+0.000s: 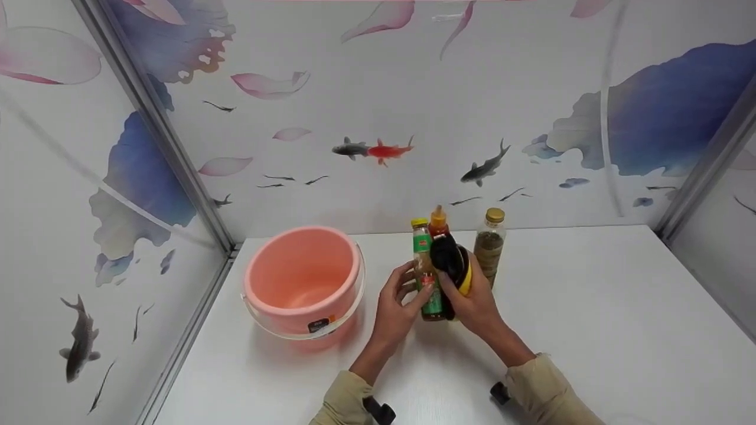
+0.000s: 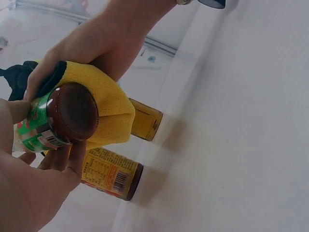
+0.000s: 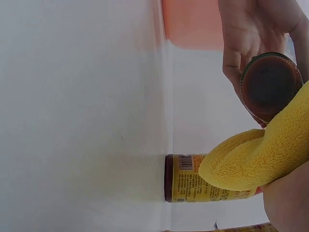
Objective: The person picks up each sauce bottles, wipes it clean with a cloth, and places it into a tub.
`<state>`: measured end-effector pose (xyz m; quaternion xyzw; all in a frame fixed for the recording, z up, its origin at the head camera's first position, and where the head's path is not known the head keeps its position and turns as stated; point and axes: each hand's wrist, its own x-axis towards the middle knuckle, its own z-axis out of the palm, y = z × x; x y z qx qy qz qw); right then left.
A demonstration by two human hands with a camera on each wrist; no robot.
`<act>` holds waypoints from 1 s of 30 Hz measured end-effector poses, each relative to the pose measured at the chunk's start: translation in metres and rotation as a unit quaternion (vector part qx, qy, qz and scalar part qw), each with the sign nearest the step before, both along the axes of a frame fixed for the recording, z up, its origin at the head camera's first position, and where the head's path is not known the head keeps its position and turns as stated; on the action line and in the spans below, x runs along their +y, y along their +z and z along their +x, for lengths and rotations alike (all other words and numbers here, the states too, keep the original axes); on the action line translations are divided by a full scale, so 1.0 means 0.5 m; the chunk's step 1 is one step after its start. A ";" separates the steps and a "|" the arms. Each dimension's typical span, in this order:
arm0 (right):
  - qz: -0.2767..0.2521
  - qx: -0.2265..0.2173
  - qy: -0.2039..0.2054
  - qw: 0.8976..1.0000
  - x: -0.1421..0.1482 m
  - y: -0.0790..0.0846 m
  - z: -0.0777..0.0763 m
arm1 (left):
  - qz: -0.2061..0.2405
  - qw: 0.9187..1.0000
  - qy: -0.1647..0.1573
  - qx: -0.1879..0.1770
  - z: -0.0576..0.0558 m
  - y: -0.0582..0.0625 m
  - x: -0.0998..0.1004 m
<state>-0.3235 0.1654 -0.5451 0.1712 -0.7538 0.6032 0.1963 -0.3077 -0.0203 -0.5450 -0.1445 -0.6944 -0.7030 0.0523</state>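
My left hand [image 1: 394,307] grips a glass sauce bottle [image 1: 434,302] with a green label and a yellow cap. The bottle is tilted, and its dark round base faces the left wrist camera, raised off the table. A yellow cloth with black trim [image 2: 108,104] is bunched in my right hand [image 1: 481,304], pressed against the bottle's side. In the head view its black part [image 1: 450,258] hides some of the bottle behind. That one is a sauce bottle with an orange nozzle cap [image 1: 438,222] and a yellow label [image 3: 188,179], standing on the table.
A pink bucket [image 1: 348,260] with a white handle stands left of my hands. To their right is a gold-capped glass bottle [image 1: 489,251] with amber contents. The white table [image 1: 590,330] meets printed panels [image 1: 413,106] at the back and sides.
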 end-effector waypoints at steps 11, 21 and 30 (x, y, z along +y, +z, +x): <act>-0.014 0.015 -0.007 1.000 0.006 0.004 -0.001 | -0.013 0.997 -0.063 -0.043 0.005 -0.002 -0.004; -0.028 -0.002 -0.016 0.999 0.011 0.010 -0.005 | -0.047 0.995 -0.085 -0.034 0.007 -0.002 -0.003; -0.036 -0.013 -0.012 0.999 0.008 0.012 -0.001 | -0.036 0.997 -0.065 -0.010 0.005 -0.004 -0.002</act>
